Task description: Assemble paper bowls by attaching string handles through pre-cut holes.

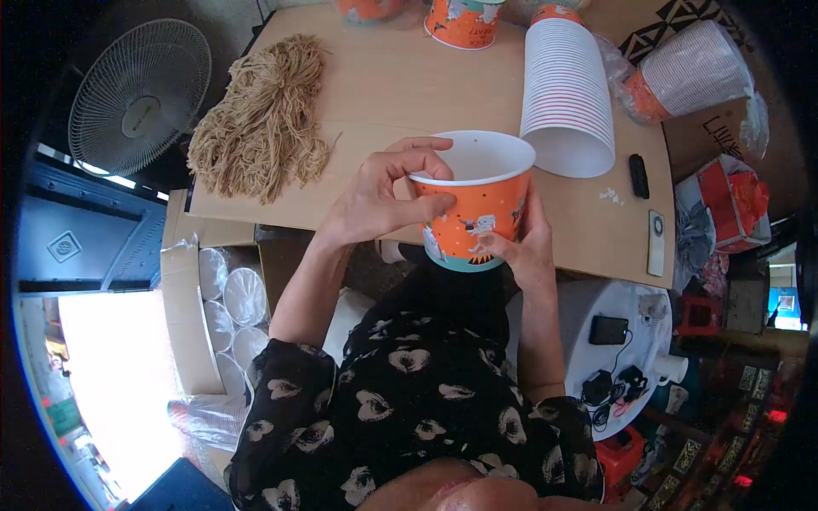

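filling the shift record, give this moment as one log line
left hand: on bucket rim, thumb outside | right hand: on bucket's side | string: on table | bucket stack: on table

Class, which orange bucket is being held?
The near bucket, opening upward: the left hand pinches its upper edge, the right hand grips lower down. The far bucket stands upside down on the table, untouched.

2 bare forearms [305, 285], left hand [375, 194] higher with curled fingers [411, 162] over its thumb [426, 210], right hand [530, 254] lower, cupped
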{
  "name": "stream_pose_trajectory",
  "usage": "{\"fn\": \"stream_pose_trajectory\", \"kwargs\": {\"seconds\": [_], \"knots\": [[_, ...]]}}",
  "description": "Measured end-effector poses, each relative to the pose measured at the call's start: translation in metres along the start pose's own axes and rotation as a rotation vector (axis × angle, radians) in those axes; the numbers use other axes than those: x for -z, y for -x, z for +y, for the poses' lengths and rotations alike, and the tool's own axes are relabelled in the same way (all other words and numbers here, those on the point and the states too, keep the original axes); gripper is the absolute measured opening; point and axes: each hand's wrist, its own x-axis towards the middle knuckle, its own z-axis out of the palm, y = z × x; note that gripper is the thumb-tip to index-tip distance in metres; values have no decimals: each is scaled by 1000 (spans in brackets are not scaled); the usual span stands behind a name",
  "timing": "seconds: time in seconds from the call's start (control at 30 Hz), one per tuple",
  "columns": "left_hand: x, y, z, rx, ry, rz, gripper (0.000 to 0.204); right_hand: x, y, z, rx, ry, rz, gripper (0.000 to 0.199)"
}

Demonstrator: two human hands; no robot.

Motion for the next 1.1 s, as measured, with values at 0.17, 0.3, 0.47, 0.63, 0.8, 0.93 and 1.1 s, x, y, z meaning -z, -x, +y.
{"fn": "stream_pose_trajectory", "kwargs": {"seconds": [0.17,0.3,0.47,0.63,0.8,0.93,1.1], "knots": [[5,-1,9,-216,-371,12,41,-13,0,16,86,-25,35,123],[-6,5,-2,-162,-456,309,77,-23,-13,53,271,89,168,123],[4,14,-22,-88,-236,256,93,-49,-19,56,279,232,246,100],[11,23,-21,-63,-186,408,91,-58,-28,59,225,369,255,100],[65,68,-44,-50,-763,520,41,-46,8,68,177,420,253,94],[127,84,-50,-64,-1161,544,27,-32,30,70,192,541,245,63],[143,83,-59,-17,-1272,398,25,-26,69,60,164,522,261,37]]}}
